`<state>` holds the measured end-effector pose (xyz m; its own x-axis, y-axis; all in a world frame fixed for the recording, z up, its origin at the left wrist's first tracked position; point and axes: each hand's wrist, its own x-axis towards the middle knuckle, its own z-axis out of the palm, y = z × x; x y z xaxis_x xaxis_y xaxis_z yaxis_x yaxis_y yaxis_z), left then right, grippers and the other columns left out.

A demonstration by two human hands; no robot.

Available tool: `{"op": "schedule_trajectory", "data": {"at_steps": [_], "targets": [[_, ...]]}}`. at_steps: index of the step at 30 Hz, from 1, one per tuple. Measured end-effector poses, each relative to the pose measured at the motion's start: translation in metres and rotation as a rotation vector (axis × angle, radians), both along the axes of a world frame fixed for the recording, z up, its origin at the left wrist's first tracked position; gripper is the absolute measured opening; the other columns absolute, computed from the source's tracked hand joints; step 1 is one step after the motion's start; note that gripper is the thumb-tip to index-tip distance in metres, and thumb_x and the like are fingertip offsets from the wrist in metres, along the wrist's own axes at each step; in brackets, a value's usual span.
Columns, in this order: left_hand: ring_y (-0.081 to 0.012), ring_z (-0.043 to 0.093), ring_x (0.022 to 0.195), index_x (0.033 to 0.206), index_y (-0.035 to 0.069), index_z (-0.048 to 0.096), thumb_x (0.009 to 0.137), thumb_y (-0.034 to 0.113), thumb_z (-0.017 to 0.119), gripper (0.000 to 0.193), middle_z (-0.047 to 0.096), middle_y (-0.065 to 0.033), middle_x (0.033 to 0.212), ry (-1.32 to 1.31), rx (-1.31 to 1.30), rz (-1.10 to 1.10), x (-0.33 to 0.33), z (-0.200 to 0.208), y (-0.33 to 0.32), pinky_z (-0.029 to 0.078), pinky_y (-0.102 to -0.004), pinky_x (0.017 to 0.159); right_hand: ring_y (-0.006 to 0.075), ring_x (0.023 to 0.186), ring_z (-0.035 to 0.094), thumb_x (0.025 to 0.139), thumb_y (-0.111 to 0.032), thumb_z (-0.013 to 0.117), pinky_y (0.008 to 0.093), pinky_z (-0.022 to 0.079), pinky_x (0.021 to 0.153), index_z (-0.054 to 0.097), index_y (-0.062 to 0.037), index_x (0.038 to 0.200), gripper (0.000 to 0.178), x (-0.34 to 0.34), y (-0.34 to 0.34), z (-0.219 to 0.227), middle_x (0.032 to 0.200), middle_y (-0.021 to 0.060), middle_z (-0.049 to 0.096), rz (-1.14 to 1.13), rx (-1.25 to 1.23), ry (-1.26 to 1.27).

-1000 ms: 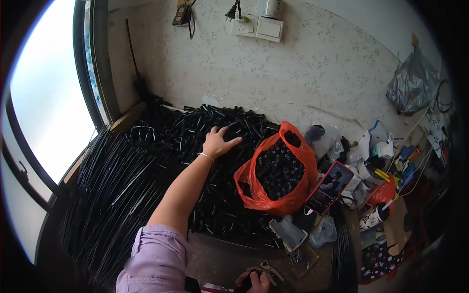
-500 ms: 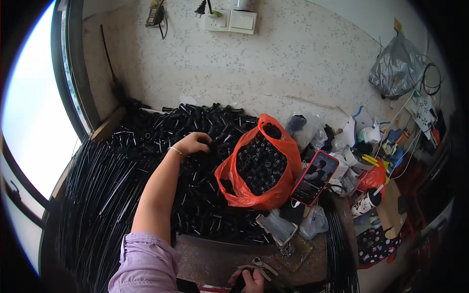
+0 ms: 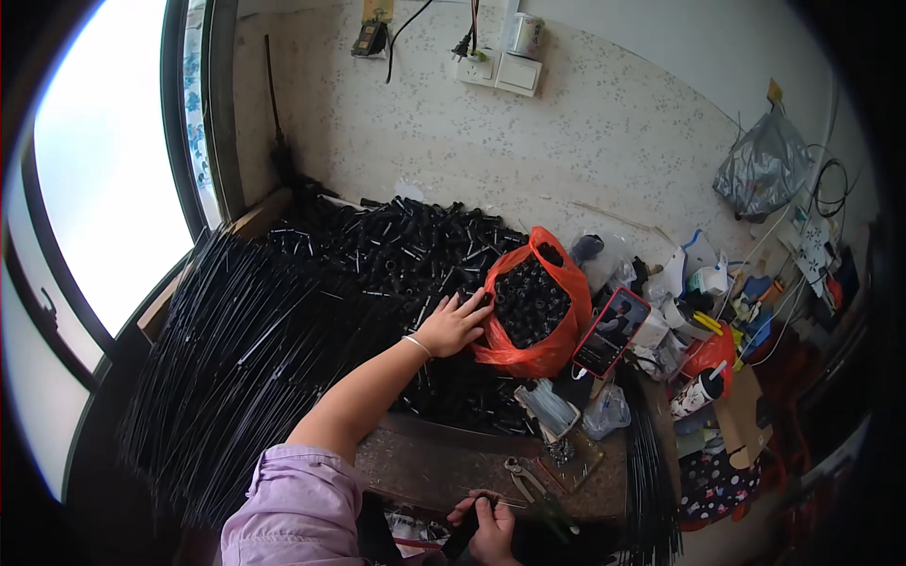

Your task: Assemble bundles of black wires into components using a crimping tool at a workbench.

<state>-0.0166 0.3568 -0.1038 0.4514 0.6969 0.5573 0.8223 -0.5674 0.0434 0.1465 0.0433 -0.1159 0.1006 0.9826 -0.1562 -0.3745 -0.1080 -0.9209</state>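
Red bag (image 3: 526, 361) used as reference. Thin, soft plastic by the look of it; easily creased, probably easily torn if dragged by one edge. Full of short black tubes (image 3: 533, 302), so some weight is to be expected at the bottom. Best gripped by both loops of the rim together, or supported from below.

Tubes themselves: judged light, fairly stiff, smooth, likely a bit slippery, not fragile. Best pinched across the barrel, one or a few at a time. More tubes are heaped in a loose pile (image 3: 406, 236), left of and behind the bag.

Left hand (image 3: 451, 328) is placed palm down at the bag's left side, over the pile's edge. Fingers are slightly spread, thumb apart; fingertips are set right at the bag's left rim. Whether the plastic is touched or just hovered over can't be told. No tube is seen gripped there; the underside of the palm is hidden.

Right hand (image 3: 491, 538) is held well in front of the bag, thumb and fingers closed on a small dark piece (image 3: 488, 497), mostly covered. Its exact shape can't be made out. Pliers (image 3: 516, 470) are left lying between that hand and the bag.
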Motion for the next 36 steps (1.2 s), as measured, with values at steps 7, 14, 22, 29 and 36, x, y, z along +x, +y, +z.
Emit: {"op": "schedule_trajectory", "data": {"at_steps": [7, 14, 22, 29, 36], "targets": [[-0.0236, 0.062, 0.09, 0.094, 0.003, 0.063, 0.079, 0.001, 0.055, 0.017, 0.063, -0.0105, 0.101, -0.748, -0.035, -0.158, -0.033, 0.058, -0.011, 0.047, -0.0287, 0.08, 0.0199, 0.065, 0.06, 0.092, -0.016, 0.043, 0.0279, 0.046, 0.056, 0.049, -0.0022, 0.099, 0.016, 0.003, 0.008, -0.024, 0.078, 0.0092, 0.058, 0.12, -0.002, 0.069], [-0.012, 0.058, 0.082, 0.116, 0.004, 0.046, 0.075, -0.004, 0.055, 0.043, 0.054, -0.0085, 0.11, -0.783, -0.129, -0.273, -0.034, 0.089, -0.133, 0.046, -0.0238, 0.067, 0.0195, 0.062, 0.059, 0.092, -0.017, 0.042, 0.0278, 0.045, 0.052, 0.049, -0.003, 0.097, 0.016, -0.007, -0.003, 0.0, 0.076, 0.0087, 0.058, 0.12, 0.057, 0.042], [-0.024, 0.057, 0.097, 0.12, 0.009, 0.047, 0.075, -0.004, 0.058, 0.048, 0.051, -0.0129, 0.12, -0.834, -0.673, -0.176, -0.004, -0.073, -0.251, 0.046, -0.0319, 0.08, 0.0203, 0.065, 0.059, 0.092, -0.019, 0.043, 0.0294, 0.046, 0.055, 0.049, -0.0051, 0.1, 0.017, -0.005, -0.017, -0.039, 0.081, 0.0094, 0.059, 0.286, 0.073, 0.12], [-0.0316, 0.056, 0.071, 0.084, 0.003, 0.056, 0.073, 0.007, 0.062, 0.013, 0.055, -0.0141, 0.079, -0.627, -0.277, 0.075, -0.006, -0.031, -0.22, 0.045, -0.0361, 0.063, 0.0193, 0.07, 0.061, 0.09, -0.019, 0.049, 0.0297, 0.048, 0.062, 0.054, -0.0053, 0.098, 0.017, 0.001, -0.016, -0.052, 0.083, 0.009, 0.062, 0.177, 0.116, 0.191], [-0.0288, 0.059, 0.073, 0.079, 0.005, 0.058, 0.069, 0.011, 0.061, 0.012, 0.054, -0.012, 0.08, -0.151, -0.184, 0.214, 0.021, -0.019, -0.141, 0.049, -0.0372, 0.061, 0.0158, 0.066, 0.058, 0.086, -0.016, 0.055, 0.0277, 0.046, 0.061, 0.059, -0.0043, 0.092, 0.014, 0.012, -0.004, -0.053, 0.078, 0.0078, 0.062, 0.096, 0.019, 0.242]]}}
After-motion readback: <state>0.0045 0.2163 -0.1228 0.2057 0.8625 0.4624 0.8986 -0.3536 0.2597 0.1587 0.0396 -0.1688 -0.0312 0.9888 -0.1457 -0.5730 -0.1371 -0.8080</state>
